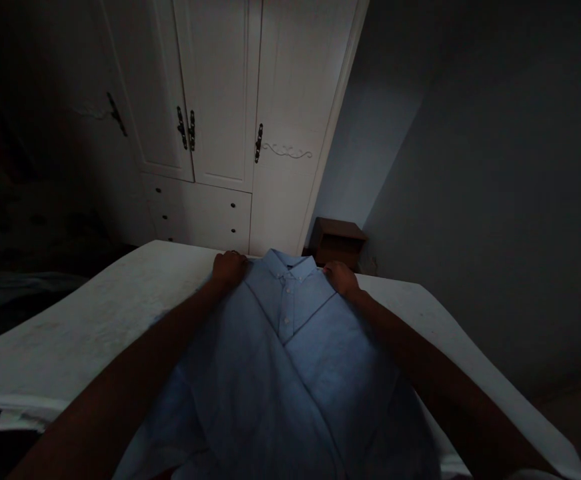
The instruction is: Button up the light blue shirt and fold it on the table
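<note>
A light blue button-up shirt (290, 373) lies front up on a white table (95, 320), collar pointing away from me, both sides folded in over the middle. My left hand (229, 268) is closed on the shirt's left shoulder beside the collar. My right hand (341, 277) is closed on the right shoulder. Both forearms reach out along the shirt's sides.
A white wardrobe (230, 120) with dark handles and small drawers stands behind the table. A brown wooden nightstand (339, 240) sits to its right against a grey wall. The room is dim; the left side is dark.
</note>
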`<state>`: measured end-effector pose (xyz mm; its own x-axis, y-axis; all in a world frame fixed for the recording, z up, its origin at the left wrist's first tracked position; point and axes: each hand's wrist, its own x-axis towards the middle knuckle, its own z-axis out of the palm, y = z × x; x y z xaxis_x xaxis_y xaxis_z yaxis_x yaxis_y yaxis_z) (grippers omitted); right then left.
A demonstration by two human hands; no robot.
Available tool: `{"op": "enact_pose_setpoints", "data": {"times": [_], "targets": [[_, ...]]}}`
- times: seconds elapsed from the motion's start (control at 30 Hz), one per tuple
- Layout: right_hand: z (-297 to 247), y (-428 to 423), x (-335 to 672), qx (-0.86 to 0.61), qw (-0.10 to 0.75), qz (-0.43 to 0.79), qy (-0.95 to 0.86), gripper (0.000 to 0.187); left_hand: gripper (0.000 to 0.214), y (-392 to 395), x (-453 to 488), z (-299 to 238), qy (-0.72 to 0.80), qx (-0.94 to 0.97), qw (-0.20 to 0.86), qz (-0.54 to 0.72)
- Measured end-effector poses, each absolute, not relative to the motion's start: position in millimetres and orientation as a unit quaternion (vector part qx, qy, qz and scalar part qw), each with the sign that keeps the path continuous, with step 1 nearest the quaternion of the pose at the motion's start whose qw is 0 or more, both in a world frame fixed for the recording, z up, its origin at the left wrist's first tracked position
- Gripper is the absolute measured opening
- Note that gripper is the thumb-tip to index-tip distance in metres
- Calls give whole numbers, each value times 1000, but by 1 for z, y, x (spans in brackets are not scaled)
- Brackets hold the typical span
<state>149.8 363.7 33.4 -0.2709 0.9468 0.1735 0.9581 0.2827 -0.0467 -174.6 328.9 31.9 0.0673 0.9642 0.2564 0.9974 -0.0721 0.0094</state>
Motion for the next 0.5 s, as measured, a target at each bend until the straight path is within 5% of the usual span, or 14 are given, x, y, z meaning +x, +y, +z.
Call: {"op": "enact_pose_setpoints", "data": {"times": [0.3,0.5], "targets": [[13,320,152,-590,82,-95,-798,61,44,326,-167,38,-675,-732,69,-69],[6,327,156,-591,48,-29,-805,74,53,316,-167,35,-563,-818,49,-104]]}}
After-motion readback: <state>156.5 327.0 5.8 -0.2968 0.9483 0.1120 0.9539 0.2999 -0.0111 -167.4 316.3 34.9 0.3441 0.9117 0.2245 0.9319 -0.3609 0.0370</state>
